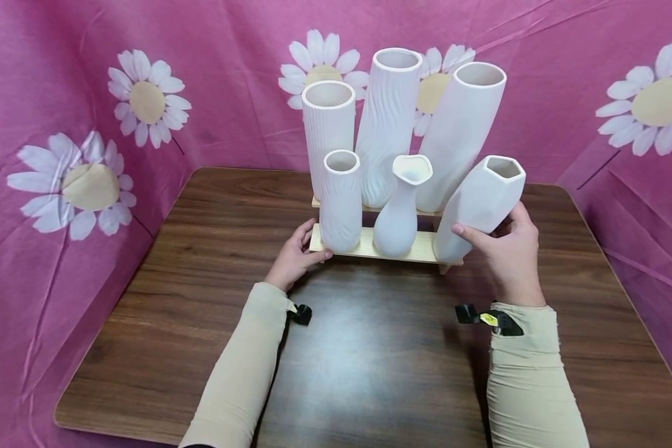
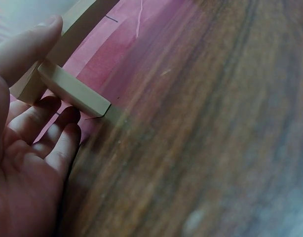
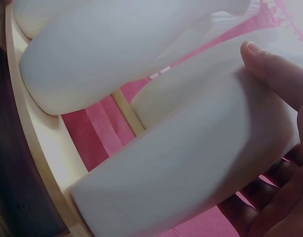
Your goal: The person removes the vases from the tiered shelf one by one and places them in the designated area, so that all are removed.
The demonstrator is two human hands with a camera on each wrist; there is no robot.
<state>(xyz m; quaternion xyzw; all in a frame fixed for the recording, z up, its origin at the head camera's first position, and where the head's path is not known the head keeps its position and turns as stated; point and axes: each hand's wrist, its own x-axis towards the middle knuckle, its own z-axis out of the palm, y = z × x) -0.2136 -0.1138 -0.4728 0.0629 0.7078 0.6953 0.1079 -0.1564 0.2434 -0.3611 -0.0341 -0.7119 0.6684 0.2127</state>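
Observation:
A two-tier wooden stand (image 1: 368, 242) carries several white vases. At its front left end my left hand (image 1: 294, 258) grips the board, thumb on the upper side and fingers below. The left wrist view shows the board's end and a leg (image 2: 75, 93) close to those fingers. With my right hand (image 1: 515, 258) I hold a faceted white vase (image 1: 478, 199) around its side, thumb toward me. It leans to the right, its base at the right end of the front tier. In the right wrist view the vase's base (image 3: 107, 197) overlaps the board's edge.
On the front tier are a small ribbed vase (image 1: 341, 205) and a wavy-rimmed vase (image 1: 397, 218). Behind them stand a ribbed cylinder vase (image 1: 329, 130), a tall wavy-textured vase (image 1: 389, 118) and a smooth leaning vase (image 1: 459, 130). A pink daisy-print cloth (image 1: 229, 81) hangs behind the brown wooden table (image 1: 201, 249).

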